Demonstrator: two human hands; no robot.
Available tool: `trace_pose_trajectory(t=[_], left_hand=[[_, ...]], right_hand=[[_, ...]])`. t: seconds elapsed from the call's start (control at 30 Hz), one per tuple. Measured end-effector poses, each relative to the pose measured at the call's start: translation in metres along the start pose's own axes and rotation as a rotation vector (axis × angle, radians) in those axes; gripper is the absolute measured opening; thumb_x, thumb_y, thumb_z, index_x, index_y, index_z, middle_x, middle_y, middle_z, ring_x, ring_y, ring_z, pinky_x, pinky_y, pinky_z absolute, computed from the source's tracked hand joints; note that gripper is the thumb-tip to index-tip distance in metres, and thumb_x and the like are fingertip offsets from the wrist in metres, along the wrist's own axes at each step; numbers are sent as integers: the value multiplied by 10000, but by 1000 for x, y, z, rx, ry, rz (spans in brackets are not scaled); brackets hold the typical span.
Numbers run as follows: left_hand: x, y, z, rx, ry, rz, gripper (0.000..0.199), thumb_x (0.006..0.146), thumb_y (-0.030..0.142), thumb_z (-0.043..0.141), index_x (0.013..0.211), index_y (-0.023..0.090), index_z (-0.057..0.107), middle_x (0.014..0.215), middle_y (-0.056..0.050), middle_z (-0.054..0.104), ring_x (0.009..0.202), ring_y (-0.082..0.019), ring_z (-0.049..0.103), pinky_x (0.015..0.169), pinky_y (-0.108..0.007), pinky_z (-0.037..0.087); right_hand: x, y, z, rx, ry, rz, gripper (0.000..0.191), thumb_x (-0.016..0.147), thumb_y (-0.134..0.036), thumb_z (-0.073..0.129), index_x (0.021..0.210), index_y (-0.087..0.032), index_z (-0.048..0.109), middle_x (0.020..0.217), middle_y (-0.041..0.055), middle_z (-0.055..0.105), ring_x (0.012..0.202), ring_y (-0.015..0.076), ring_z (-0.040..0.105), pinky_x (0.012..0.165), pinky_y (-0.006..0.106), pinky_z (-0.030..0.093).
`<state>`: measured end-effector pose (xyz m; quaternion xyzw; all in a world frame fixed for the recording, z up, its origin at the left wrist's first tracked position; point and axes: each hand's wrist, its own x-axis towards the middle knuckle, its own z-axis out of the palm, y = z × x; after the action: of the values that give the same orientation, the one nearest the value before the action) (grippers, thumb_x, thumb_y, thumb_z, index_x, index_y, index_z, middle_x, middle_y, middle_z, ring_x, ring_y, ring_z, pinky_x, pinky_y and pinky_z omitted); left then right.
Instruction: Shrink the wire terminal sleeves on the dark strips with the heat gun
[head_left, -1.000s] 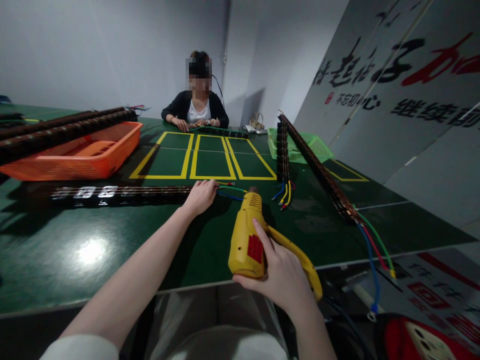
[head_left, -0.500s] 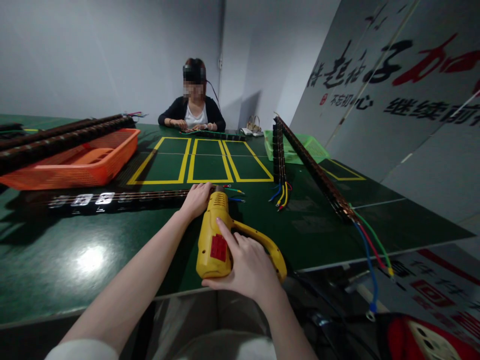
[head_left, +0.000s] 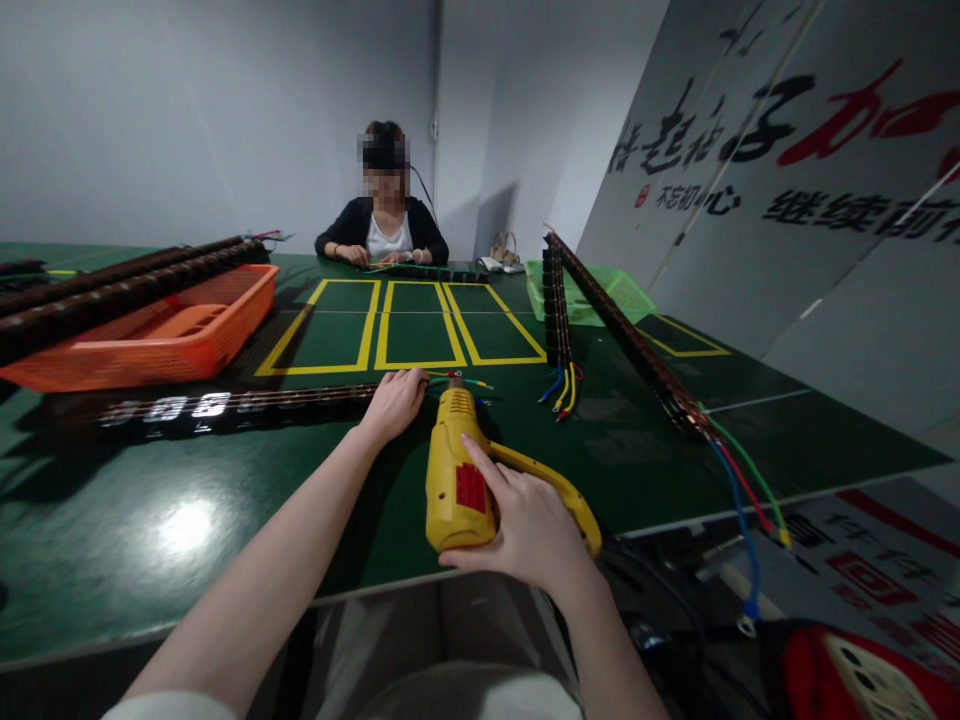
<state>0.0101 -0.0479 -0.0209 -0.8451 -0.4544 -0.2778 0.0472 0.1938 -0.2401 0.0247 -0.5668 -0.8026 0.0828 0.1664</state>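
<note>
My right hand (head_left: 525, 515) is closed round a yellow heat gun (head_left: 457, 470), with the thumb under its rear end and the index finger along its side. The gun's metal nozzle points away from me at the coloured wires (head_left: 469, 381), which have ring terminals on their tips. Those wires come out of the right end of a long black strip assembly (head_left: 247, 402) lying flat on the table. My left hand (head_left: 395, 405) grips that end of the strip, just left of the nozzle; its fingertips are partly hidden.
An orange basket (head_left: 225, 330) with long strips across it stands on the left. Two more strips (head_left: 622, 335) lean on a green basket (head_left: 596, 292) at right, one with wires over the table edge. A co-worker (head_left: 382, 225) sits across the green table (head_left: 510, 460).
My right hand has moved the heat gun to the right, so its nozzle is now farther from my left hand, over the wires. My left hand stays on the strip.
</note>
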Motion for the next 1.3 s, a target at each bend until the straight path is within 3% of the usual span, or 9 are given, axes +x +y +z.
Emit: trace_pose_trajectory(t=[0.53, 0.83, 0.97, 1.1, 1.3], left_hand=[[0, -1, 1, -11, -20, -2, 286, 956, 253, 253, 1026, 157, 513, 971, -106, 650, 922, -229, 599, 838, -371, 413], [0, 1, -3, 27, -42, -3, 294, 941, 228, 243, 1020, 165, 519, 953, -108, 652, 948, -249, 585, 841, -383, 400], [-1, 3, -9, 33, -95, 26, 197, 886, 249, 380, 1013, 169, 508, 979, -115, 648, 962, -265, 568, 847, -394, 390], [-2, 3, -11, 28, -101, 29, 217, 848, 278, 450, 1025, 163, 502, 999, -126, 638, 985, -280, 561, 848, -397, 388], [-1, 4, -8, -16, -61, -37, 190, 883, 243, 383, 997, 176, 519, 982, -100, 655, 956, -249, 576, 852, -380, 392]], right_hand=[[-13, 11, -5, -71, 28, 138, 1142, 579, -654, 700, 1477, -233, 134, 1164, 123, 601, 1019, 309, 592, 853, 444, 464], [6, -13, 10, -82, 57, 17, 1185, 571, -729, 657, 1482, -216, 99, 1019, 103, 606, 921, 300, 599, 817, 440, 470], [14, -24, 15, -100, 46, -46, 1187, 574, -745, 640, 1481, -194, 109, 988, 97, 596, 892, 288, 593, 799, 422, 473], [16, -26, 17, -117, 58, -53, 1190, 570, -766, 619, 1481, -197, 107, 975, 93, 591, 869, 283, 592, 795, 419, 472], [10, -21, 18, -102, 74, -77, 1202, 560, -755, 636, 1482, -211, 89, 979, 83, 589, 875, 280, 590, 801, 416, 470]])
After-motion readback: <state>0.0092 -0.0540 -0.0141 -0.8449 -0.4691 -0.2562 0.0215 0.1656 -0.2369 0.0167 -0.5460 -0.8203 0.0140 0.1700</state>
